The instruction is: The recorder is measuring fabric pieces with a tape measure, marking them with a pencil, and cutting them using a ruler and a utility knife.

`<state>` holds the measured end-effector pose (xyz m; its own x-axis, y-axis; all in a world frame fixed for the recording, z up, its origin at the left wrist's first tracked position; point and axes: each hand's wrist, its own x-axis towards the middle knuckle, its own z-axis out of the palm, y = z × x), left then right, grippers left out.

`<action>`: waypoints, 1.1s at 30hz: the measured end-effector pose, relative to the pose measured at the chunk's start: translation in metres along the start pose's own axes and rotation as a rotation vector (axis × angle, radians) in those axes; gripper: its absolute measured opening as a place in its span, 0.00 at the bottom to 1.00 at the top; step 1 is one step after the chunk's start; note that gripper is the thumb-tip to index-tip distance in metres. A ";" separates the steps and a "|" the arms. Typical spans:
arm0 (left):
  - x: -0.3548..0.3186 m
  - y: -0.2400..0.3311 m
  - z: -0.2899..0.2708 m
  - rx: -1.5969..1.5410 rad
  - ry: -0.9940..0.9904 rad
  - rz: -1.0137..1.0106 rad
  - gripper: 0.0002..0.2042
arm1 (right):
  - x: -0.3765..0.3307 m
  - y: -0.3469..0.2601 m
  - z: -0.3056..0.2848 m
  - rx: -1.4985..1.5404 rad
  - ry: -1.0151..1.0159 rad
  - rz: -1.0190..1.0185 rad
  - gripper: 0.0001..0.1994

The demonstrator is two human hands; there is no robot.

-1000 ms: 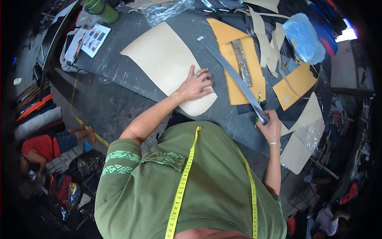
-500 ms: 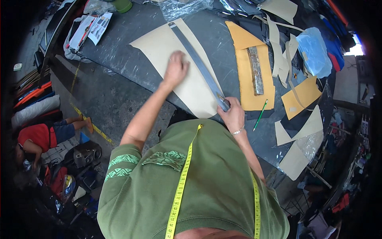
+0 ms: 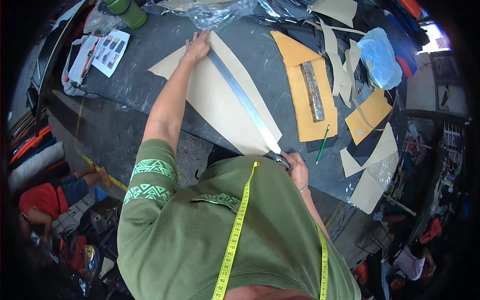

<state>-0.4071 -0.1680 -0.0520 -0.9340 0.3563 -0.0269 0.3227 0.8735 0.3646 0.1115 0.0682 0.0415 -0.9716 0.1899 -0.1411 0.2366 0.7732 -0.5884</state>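
Observation:
A long metal ruler [image 3: 234, 89] lies slantwise across a large beige sheet [image 3: 212, 112] on the dark table. My left hand [image 3: 197, 48] rests on the sheet at the ruler's far end, fingers stretched out and pressing down. Close to my body, my right hand [image 3: 297, 171] is closed around a dark-handled tool [image 3: 280, 160] at the ruler's near end. The tool's exact kind is hard to make out, as the fingers partly cover it. A yellow measuring tape [image 3: 235, 227] hangs from my neck over the green shirt.
To the right lie an orange-yellow folded sheet [image 3: 296, 95] with a wrapped bar [image 3: 313, 92] on it, a green pencil [image 3: 323, 144], beige offcuts [image 3: 331, 55] and a blue plastic bag [image 3: 381, 57]. A green bucket [image 3: 131, 14] stands far left. Someone in red [image 3: 42, 200] is at lower left.
My left hand has moved away from me, from mid-sheet to the ruler's far end. My right hand has drawn slightly nearer my body with the dark-handled tool. The view has shifted a little.

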 end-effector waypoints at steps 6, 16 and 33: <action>-0.016 0.013 -0.002 -0.086 0.359 -0.041 0.24 | -0.010 -0.008 0.003 0.019 0.138 0.082 0.20; -0.038 -0.025 -0.070 0.166 0.037 -0.146 0.46 | -0.007 -0.007 -0.002 -0.010 0.093 0.179 0.19; -0.097 0.038 -0.024 0.076 0.003 0.145 0.55 | 0.031 0.002 0.002 -0.016 0.024 0.100 0.18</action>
<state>-0.3082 -0.1768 -0.0131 -0.8772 0.4796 0.0233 0.4646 0.8356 0.2931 0.0818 0.0747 0.0342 -0.9427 0.2810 -0.1798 0.3329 0.7589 -0.5597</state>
